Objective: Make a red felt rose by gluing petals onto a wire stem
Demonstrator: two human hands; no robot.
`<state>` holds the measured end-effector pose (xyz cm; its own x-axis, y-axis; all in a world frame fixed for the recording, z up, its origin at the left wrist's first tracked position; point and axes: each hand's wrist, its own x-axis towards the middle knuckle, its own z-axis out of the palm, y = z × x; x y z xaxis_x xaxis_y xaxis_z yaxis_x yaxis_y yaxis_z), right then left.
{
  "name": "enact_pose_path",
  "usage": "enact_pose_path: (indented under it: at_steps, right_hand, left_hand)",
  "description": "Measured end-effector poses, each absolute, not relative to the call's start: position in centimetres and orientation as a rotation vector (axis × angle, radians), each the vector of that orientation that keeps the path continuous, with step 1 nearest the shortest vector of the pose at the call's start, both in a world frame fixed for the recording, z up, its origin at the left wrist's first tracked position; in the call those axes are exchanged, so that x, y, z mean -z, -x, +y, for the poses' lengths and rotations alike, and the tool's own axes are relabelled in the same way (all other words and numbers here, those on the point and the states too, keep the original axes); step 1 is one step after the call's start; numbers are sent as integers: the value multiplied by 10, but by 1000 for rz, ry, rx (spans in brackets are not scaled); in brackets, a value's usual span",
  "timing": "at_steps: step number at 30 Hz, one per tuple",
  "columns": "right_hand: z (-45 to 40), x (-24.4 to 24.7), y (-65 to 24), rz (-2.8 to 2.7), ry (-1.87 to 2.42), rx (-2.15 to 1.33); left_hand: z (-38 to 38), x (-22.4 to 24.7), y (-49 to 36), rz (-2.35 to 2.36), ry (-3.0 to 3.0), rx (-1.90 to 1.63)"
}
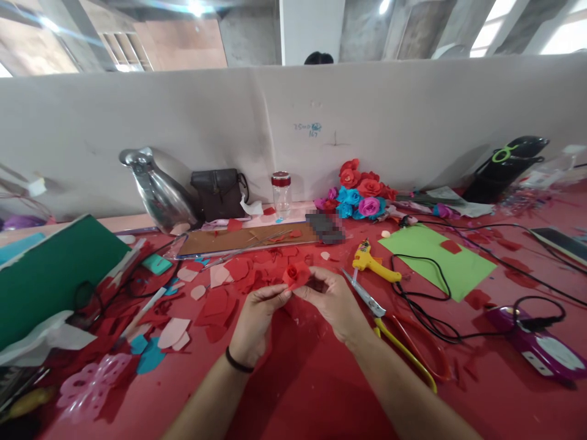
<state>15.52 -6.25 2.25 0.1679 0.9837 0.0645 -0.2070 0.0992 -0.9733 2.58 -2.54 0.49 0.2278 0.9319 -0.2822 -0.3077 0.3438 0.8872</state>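
Note:
A small red paper flower (293, 275) is held up over the red table, between my two hands. My left hand (259, 315) pinches its base from the lower left, with a dark band round the wrist. From the right, the thumb and fingers of my right hand (332, 302) close on the flower's outer petal. Red paper petals (217, 308) lie on the table to the left of my left hand. Scissors (378, 311) with red and yellow handles rest just right of my right hand, below a yellow glue gun (373, 264).
Behind stand a steel jug (160, 192), a brown bag (217, 194), a glass jar (282, 195) and a bunch of paper flowers (362, 192). Green paper (440, 256), black cables and a purple power strip (541, 348) are right; a green board (55, 269) is left.

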Motion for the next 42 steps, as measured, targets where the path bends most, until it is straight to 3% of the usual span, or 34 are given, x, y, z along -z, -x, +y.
enact_pose_path:
  at_steps: [12,19,42]
  right_hand:
    - [-65,-24,-160,-684,935,-1033]
    - [-60,-15,-153,-1005,1128,-1070]
    - [-68,-16,-138,-988,1202,-915]
  left_hand:
    - [-26,-11,-28,964,-781,-1022]
    - [-27,-6,-26,964,-790,-1030]
    - [-33,-5,-28,1022,-1076,-1144]
